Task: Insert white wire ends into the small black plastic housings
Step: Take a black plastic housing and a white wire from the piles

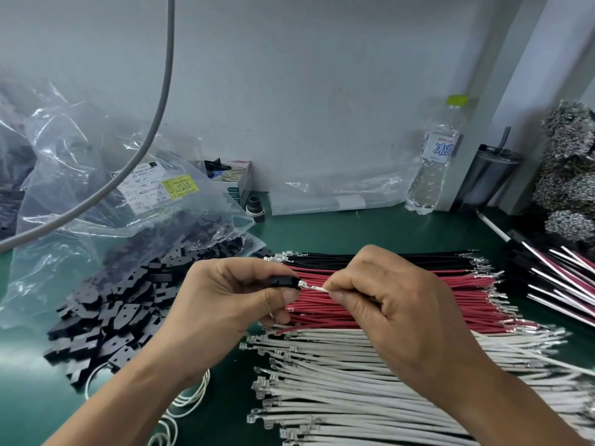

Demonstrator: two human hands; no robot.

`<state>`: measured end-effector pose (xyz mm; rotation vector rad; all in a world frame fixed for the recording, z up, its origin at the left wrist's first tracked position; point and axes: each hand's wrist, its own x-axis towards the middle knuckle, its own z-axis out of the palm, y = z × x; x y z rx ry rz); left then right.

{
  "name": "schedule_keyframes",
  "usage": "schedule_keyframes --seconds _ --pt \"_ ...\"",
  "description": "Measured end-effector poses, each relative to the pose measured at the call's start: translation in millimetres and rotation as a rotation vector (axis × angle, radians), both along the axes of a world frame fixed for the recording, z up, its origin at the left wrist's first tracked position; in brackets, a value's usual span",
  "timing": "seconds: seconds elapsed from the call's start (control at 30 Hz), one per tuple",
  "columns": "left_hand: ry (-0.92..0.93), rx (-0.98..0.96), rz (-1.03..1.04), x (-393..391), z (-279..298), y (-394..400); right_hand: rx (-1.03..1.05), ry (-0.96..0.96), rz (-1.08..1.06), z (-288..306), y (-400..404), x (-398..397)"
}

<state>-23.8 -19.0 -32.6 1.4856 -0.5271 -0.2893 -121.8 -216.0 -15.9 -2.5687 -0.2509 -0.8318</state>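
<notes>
While pinched, glossy white wire (317, 288) at boxy black housing (283, 281)

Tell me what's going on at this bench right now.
A person is assembling wire connectors. The left hand pinches a black housing, while the right hand pinches a white wire with its metal tip right at the housing's opening. Below lie rows of white wires, red wires and black wires, with a housing pile to the left.

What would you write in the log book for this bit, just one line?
left hand: holds black housing | right hand: pinches white wire | wire end at housing opening | step: inserting, not seated
</notes>
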Motion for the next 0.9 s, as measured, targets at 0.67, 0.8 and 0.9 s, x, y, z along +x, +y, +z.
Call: schedule_keyframes --seconds 0.67,0.8,0.9 --pt "-0.173 0.062 -0.088 -1.6 -6.7 -1.9 0.013 -0.082 -0.018 -9.9 7.7 6.2" --pt "-0.183 0.059 -0.119 -2.3 -8.2 -2.2 -0.015 -0.114 0.013 -12.5 12.1 6.5" --pt "-0.193 0.061 -0.137 -1.9 -7.0 -0.6 -0.031 -0.120 0.045 -12.3 6.8 7.2"
